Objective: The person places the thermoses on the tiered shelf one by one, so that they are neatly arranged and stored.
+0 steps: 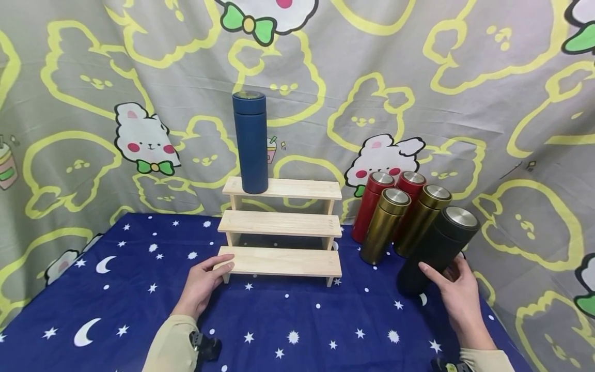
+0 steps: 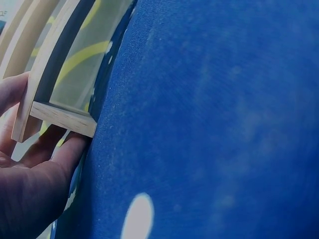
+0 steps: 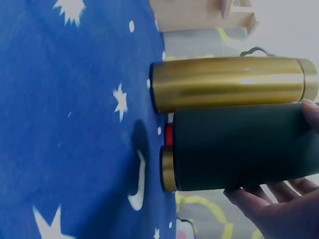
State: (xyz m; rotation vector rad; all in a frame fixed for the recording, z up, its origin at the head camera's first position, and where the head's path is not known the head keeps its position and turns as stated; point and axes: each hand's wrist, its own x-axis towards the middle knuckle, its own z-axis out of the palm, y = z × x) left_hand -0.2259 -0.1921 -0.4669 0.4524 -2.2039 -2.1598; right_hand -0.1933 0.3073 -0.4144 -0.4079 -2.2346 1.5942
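On the right, my right hand [image 1: 460, 299] grips a black thermos bottle [image 1: 434, 256] with a silver-topped lid. In the right wrist view the thumb and fingers close round that bottle [image 3: 239, 147], whose base appears slightly above the cloth. My left hand [image 1: 200, 287] holds the left end of the lowest step of a three-step wooden rack [image 1: 279, 262]. The left wrist view shows its fingers [image 2: 70, 152] around the rack's end and leg. A blue thermos bottle [image 1: 252, 144] stands upright on the top step, left of its middle.
Two gold thermos bottles [image 1: 385, 227] and two red ones [image 1: 373, 206] stand close together between the rack and the black bottle. Dark blue cloth [image 1: 260, 330] with stars and moons covers the table. Behind hangs a grey curtain [image 1: 297, 67] with rabbit prints.
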